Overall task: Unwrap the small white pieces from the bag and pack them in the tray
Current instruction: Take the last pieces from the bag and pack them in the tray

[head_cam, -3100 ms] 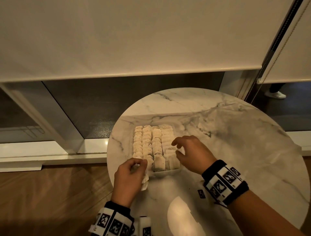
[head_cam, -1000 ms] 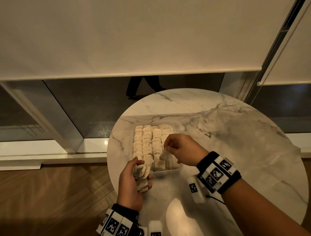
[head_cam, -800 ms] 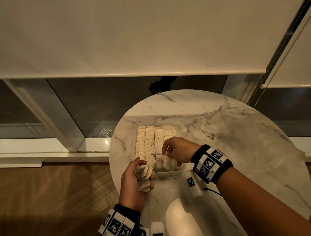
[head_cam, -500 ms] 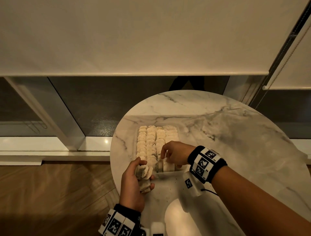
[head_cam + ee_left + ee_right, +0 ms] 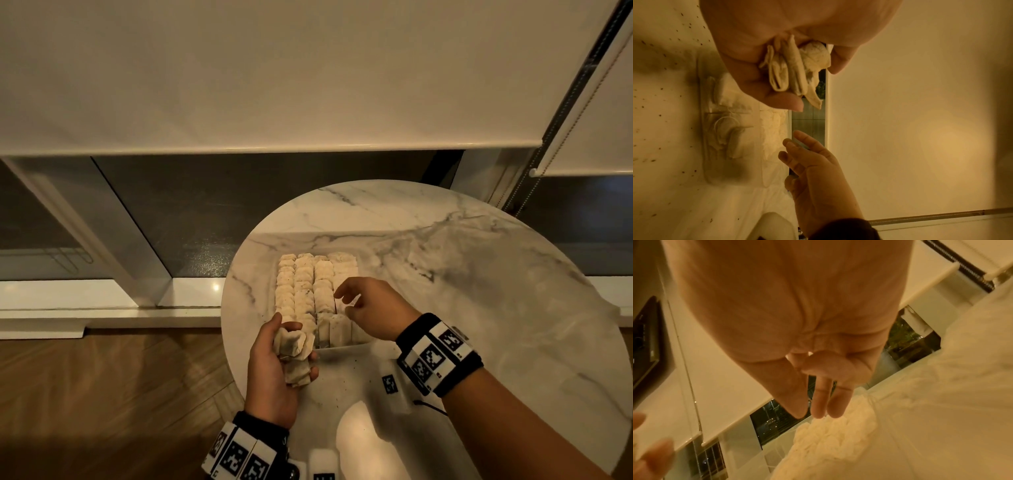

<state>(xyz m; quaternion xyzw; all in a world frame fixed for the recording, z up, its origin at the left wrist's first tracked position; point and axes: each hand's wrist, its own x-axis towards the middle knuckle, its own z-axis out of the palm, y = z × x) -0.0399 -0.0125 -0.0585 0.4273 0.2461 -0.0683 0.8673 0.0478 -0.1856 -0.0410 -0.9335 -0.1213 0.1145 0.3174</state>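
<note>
A clear tray (image 5: 342, 346) on the round marble table (image 5: 496, 325) holds several rows of small white pieces (image 5: 305, 284). At the tray's near left corner my left hand (image 5: 294, 346) grips a bunch of white pieces (image 5: 293, 342), also visible as pieces (image 5: 797, 68) in the left hand (image 5: 813, 84). My right hand (image 5: 342, 303) hovers over the tray's near right part, fingers loosely spread and empty. The right wrist view shows the right hand (image 5: 813, 412) with straight fingers just above the packed pieces (image 5: 834, 434). In the left wrist view the right hand (image 5: 795, 146) is open beside the tray (image 5: 701, 129).
Dark crumbs (image 5: 342, 387) speckle the table near its front edge. What looks like clear crinkled plastic (image 5: 462, 274) lies over the table's right side. Behind the table are a dark window (image 5: 239, 212) and a lowered blind (image 5: 274, 85). Wooden floor (image 5: 120, 394) lies to the left.
My right hand set the piece it was pinching into the tray's near right end, then lifted off with fingers spread. The left hand kept its bunch in place.
</note>
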